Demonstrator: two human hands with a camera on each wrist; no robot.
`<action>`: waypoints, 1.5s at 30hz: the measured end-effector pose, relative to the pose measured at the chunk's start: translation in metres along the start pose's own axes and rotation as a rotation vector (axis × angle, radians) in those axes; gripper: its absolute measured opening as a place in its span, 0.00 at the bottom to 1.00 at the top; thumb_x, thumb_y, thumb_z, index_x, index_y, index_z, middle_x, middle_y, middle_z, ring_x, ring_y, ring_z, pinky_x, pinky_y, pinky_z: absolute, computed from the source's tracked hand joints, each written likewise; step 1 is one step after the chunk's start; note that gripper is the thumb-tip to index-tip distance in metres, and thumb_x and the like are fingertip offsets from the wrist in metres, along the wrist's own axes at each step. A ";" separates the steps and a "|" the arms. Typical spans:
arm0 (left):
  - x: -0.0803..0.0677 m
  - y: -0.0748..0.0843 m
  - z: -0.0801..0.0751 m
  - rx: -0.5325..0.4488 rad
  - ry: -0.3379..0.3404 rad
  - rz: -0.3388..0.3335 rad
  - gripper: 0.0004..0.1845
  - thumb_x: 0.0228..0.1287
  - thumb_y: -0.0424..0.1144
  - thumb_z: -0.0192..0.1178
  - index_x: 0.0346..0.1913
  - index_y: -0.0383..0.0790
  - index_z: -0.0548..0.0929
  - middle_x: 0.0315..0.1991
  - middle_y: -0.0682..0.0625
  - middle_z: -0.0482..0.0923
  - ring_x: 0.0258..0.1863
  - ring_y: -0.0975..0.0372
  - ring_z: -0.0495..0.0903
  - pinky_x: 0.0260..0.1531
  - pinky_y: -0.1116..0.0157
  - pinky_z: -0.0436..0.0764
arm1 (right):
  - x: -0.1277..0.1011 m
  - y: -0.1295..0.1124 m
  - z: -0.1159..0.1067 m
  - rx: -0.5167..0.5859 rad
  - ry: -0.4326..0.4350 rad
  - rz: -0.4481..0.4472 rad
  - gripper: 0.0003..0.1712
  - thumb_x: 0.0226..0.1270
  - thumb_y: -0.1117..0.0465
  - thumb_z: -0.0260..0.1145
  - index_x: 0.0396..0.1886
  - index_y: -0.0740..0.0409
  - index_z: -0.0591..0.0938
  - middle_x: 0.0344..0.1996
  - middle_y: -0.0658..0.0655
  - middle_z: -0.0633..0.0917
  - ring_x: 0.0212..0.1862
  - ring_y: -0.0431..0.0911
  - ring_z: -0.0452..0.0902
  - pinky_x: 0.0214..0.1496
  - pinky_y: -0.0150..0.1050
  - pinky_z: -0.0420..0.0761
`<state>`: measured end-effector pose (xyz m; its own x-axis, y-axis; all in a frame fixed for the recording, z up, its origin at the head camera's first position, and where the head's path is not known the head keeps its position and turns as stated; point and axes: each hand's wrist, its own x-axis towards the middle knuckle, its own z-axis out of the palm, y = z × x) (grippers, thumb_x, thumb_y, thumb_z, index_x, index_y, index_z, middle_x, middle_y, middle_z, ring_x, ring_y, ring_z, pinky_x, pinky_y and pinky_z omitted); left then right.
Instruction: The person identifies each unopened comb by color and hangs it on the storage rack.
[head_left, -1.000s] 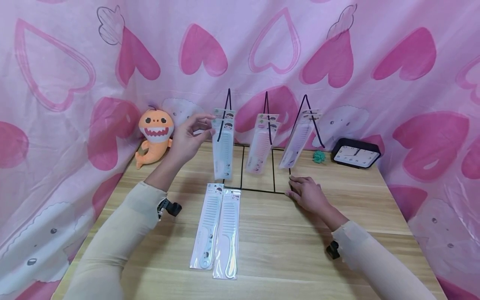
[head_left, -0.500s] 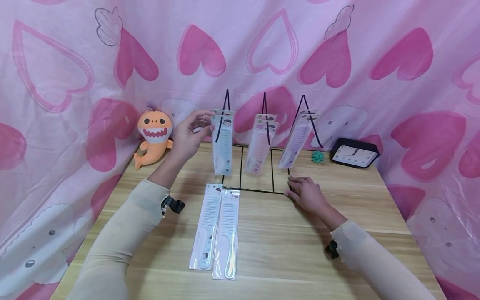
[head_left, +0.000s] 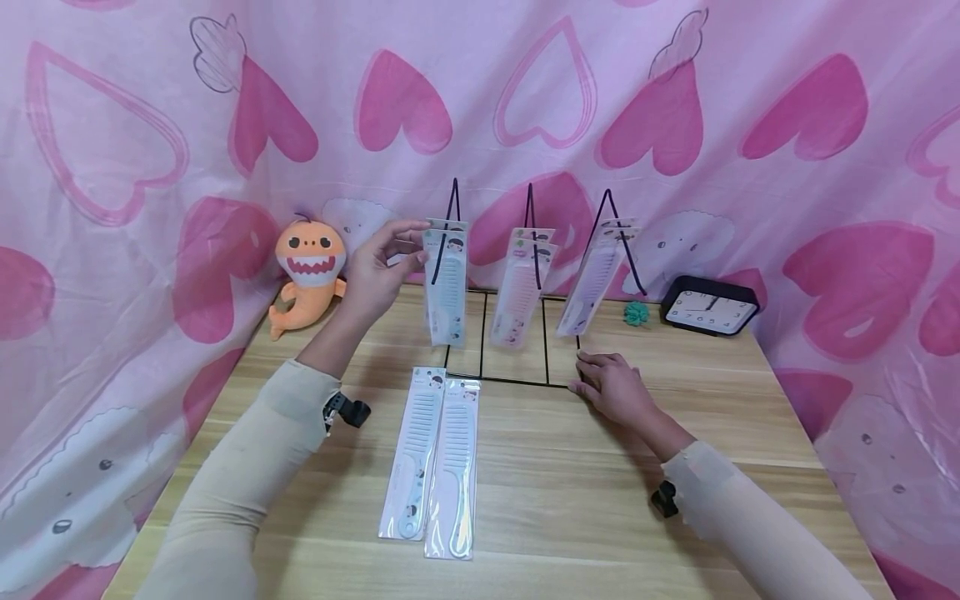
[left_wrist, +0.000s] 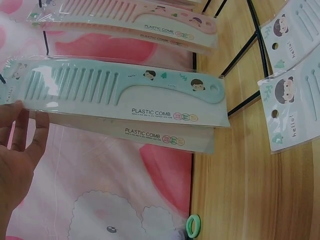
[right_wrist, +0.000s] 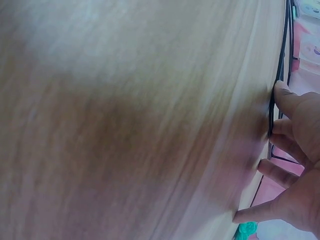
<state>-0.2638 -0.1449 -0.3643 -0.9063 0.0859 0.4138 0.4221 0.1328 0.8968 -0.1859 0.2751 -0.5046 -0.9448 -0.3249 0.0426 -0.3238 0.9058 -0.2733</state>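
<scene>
Packaged combs hang on a black wire rack (head_left: 513, 382) with three hooks: pale blue on the left, pink (head_left: 520, 292) in the middle, purple (head_left: 596, 283) on the right. My left hand (head_left: 386, 262) pinches the left edge of the front blue comb pack (head_left: 447, 292) near its top, with another pack close behind it. The left wrist view shows those fingertips at the edge of the same blue comb pack (left_wrist: 150, 95). My right hand (head_left: 618, 387) rests its thumb and fingertips at the rack's front right corner; in the right wrist view these fingers (right_wrist: 282, 100) touch the black wire.
Two more packaged blue combs, a left one (head_left: 414, 454) and a right one (head_left: 453, 471), lie side by side on the wooden table (head_left: 570, 517). An orange plush toy (head_left: 309, 271) sits at the back left. A black clock (head_left: 711, 307) and a green ornament (head_left: 636, 313) stand at the back right.
The front blue comb pack has moved slightly back along its hook, nearer the pack behind it, with my left hand at its edge. My right hand has stayed at the rack's corner.
</scene>
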 end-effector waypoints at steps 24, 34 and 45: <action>-0.016 -0.039 -0.022 -0.010 0.009 -0.144 0.26 0.76 0.31 0.70 0.72 0.51 0.82 0.57 0.44 0.85 0.53 0.58 0.89 0.51 0.68 0.93 | 0.000 -0.001 0.001 0.015 0.000 -0.004 0.31 0.82 0.48 0.70 0.75 0.62 0.82 0.79 0.61 0.79 0.74 0.68 0.75 0.63 0.91 0.73; -0.043 -0.067 -0.036 0.032 -0.009 -0.351 0.25 0.76 0.37 0.72 0.72 0.47 0.81 0.62 0.42 0.83 0.56 0.57 0.88 0.52 0.66 0.94 | 0.002 0.001 0.000 0.009 -0.006 0.004 0.32 0.83 0.47 0.69 0.75 0.61 0.82 0.80 0.61 0.78 0.75 0.68 0.75 0.64 0.90 0.72; -0.081 -0.101 -0.037 0.164 -0.223 -0.504 0.27 0.76 0.39 0.73 0.73 0.41 0.80 0.66 0.42 0.83 0.65 0.49 0.84 0.58 0.59 0.93 | 0.001 0.001 0.000 0.017 -0.002 0.000 0.31 0.82 0.48 0.70 0.74 0.62 0.82 0.79 0.61 0.79 0.74 0.67 0.75 0.65 0.90 0.73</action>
<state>-0.2335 -0.2022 -0.4830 -0.9773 0.1765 -0.1172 -0.0465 0.3608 0.9315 -0.1869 0.2754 -0.5050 -0.9446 -0.3255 0.0411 -0.3231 0.9008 -0.2900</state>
